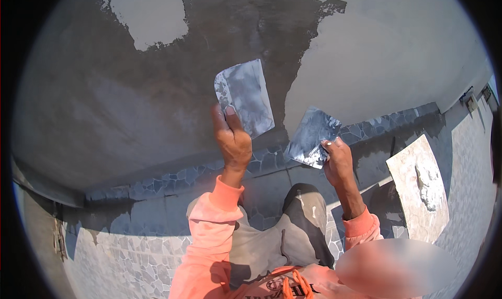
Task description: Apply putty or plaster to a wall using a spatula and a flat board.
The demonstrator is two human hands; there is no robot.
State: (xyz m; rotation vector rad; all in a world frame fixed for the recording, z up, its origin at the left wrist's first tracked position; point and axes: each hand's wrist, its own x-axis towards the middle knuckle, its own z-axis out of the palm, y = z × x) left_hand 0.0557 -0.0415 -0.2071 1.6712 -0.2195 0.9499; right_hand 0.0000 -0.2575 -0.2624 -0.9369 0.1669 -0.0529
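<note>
My left hand (233, 143) is closed on a flat metal scraper blade (246, 97), smeared with pale putty along its left side. Its face stands in front of the darker, damp-looking part of the wall (157, 100). Lower and to the right, my right hand (339, 160) pinches a second metal scraper (312, 134), with white putty along its lower edge and near the thumb. The two blades are apart. Whether either blade touches the wall, I cannot tell.
Light coated patches (376, 53) cover the wall's upper right and top. A board (409, 186) bearing a mound of white putty (429, 186) lies at the right. Stone-patterned tiles (141, 257) cover the floor, and a matching tile strip (172, 181) runs along the wall's foot.
</note>
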